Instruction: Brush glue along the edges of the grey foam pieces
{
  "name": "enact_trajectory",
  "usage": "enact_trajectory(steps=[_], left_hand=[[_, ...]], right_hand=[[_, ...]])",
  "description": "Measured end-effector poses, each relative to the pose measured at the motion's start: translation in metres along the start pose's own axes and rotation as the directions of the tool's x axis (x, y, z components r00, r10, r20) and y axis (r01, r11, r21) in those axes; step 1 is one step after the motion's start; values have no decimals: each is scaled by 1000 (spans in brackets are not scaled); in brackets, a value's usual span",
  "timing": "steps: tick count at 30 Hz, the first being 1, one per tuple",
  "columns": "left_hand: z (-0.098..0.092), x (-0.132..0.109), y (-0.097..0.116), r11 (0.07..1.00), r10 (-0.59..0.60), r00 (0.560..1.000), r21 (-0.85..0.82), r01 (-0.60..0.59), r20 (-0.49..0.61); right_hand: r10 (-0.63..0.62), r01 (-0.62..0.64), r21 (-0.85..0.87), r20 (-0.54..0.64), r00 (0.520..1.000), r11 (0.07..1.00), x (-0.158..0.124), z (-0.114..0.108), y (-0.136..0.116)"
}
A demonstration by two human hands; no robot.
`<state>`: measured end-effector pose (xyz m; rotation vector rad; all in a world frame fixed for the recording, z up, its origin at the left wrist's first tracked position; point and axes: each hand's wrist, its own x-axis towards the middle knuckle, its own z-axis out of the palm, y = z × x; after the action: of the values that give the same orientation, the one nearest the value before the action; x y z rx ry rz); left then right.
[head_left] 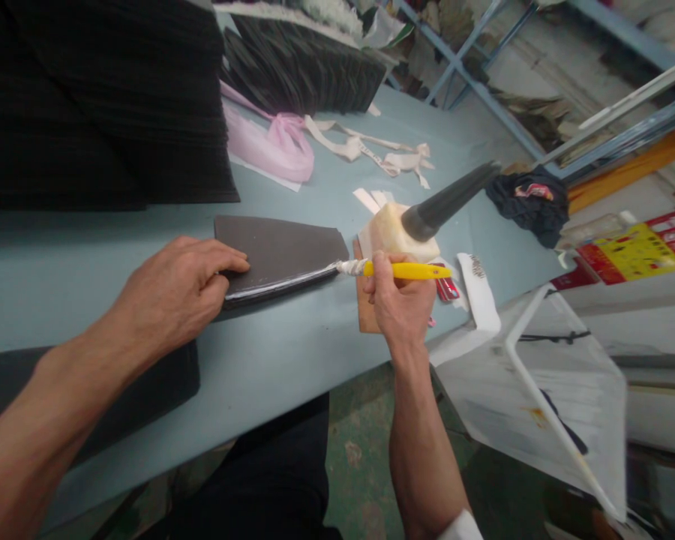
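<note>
A stack of dark grey sheets (284,247) lies on the table, narrower at its right end, with a wet-looking white streak along its near edge. My left hand (183,281) is closed on the stack's left end, thumb and fingertips pressing on it. In my right hand (402,300) is a yellow-handled brush (421,271), gripped between thumb and fingers. Its white, coated tip touches the near right corner of the stack. Just behind the right hand stands a cream-coloured block-shaped container (391,231) with a dark tapered tube sticking out toward the upper right.
Tall piles of black sheets (101,112) fill the back left of the pale blue table (270,367). Pink cloth (270,146) and white strips (360,142) lie behind the stack. A dark flat piece (169,382) rests under my left forearm. To the right is a white bin (568,390).
</note>
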<state>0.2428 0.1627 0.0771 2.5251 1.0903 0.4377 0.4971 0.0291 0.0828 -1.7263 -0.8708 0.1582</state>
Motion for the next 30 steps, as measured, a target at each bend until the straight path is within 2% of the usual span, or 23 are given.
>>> enact_trajectory(steps=[4,7,11,17,22,30], left_hand=[[1,1,-2,1000,10,1000,-4,-10,-2],[2,1,-3,1000,9,1000,-3,-9,-9],[2,0,-3,1000,19,1000,-3,-19,-24],[4,-2,-3,1000,25,998,-17,-26,-49],[6,-3,-3,1000,17,999,-5,-17,-49],[4,-5,-3,999,-12,999,-52,10,-45]], right_hand=[[-16,15,61,29,999,998,-2,1,-12],[0,-15,117,121,993,993,-7,8,-19],[38,-53,61,223,974,997,-3,12,-14],[-16,28,-114,102,995,993,16,-3,-7],[-10,20,-88,114,993,996,16,-11,-10],[-2,10,-121,65,998,993,12,-13,-11]])
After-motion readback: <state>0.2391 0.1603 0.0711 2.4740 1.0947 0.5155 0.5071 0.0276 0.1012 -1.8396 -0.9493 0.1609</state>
